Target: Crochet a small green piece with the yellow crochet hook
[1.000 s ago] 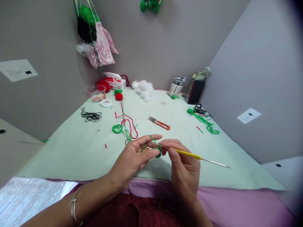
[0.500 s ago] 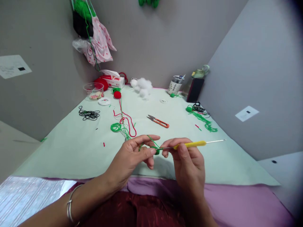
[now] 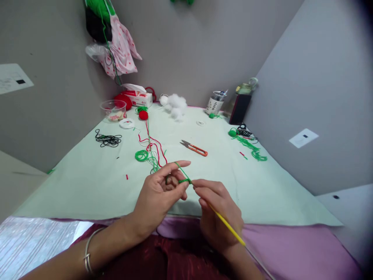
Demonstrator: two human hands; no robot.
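A small green crocheted yarn piece point(image 3: 184, 181) is sitting over the pale-green desk point(image 3: 84, 194) by its near edge. The left hand point(image 3: 157, 196) is pinching it between thumb and fingers, a taut green strand point(image 3: 183, 170) stretching over the index finger. The right hand's fingers point(image 3: 211, 192) are gripping a slim yellow-handled metal hook point(image 3: 229, 226). Beyond, orange-handled snips point(image 3: 196, 149) are lying near the desk's middle.

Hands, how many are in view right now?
2: the left hand, left of centre, pinching green yarn; the right hand, just beside it, holding a yellow-handled hook.
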